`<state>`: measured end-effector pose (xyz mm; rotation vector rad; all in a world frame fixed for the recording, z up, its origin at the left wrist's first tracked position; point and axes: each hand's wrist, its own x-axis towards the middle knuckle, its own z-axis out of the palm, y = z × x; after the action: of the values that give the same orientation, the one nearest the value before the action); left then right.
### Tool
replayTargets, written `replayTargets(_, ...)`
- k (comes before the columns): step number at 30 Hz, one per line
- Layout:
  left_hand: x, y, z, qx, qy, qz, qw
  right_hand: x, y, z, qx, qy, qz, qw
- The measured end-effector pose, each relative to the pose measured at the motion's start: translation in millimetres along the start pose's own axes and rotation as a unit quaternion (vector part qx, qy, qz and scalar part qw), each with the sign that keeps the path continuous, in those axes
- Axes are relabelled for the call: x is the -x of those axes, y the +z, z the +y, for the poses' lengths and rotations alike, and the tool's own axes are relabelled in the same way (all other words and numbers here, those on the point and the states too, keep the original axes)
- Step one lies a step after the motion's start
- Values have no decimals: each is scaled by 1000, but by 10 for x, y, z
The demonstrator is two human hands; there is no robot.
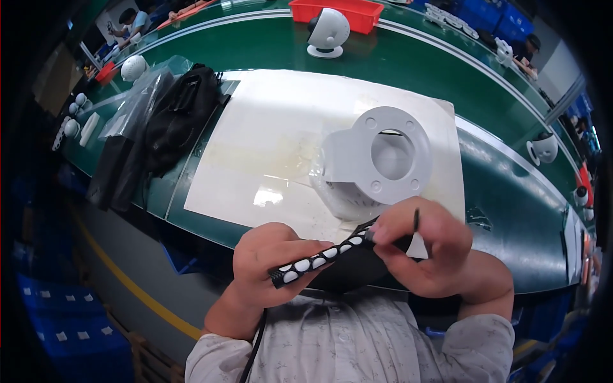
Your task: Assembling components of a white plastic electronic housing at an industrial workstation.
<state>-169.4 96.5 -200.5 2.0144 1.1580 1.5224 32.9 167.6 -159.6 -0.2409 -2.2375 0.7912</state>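
My left hand [271, 258] is closed round one end of a black strip [318, 261] with white round spots along it, held tilted up to the right near my body. My right hand [424, 246] pinches at the strip's upper right end, its thumb and forefinger together. Whatever is between those fingertips is too small to make out. A thin dark piece [416, 219] shows against the right hand's fingers. Just beyond my hands, a white plastic housing [357, 156] lies with its ring-shaped base facing up. Several small round recesses sit around the ring's opening.
The housing rests on a white sheet [249, 147] on the green table. To the left lie a black bag [182, 121] and clear plastic wrap. A finished-looking white device [329, 33] stands on the green belt near a red bin [367, 14]. Other people work farther off.
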Motion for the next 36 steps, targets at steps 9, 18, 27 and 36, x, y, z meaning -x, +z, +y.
replayTargets(9,-151,123,-61,-5,3,-26,1000,-84,-220,259,-35,-2,163,986)
replayTargets(18,-244,196,-257,27,9,-48,998,-359,-435,437,-40,199,148,968)
replayTargets(27,-190,211,-260,41,-10,-61,997,-393,-489,62,350,67,-51,933)
replayTargets(36,-129,225,-294,68,-14,-63,996,-405,-427,377,101,80,180,975)
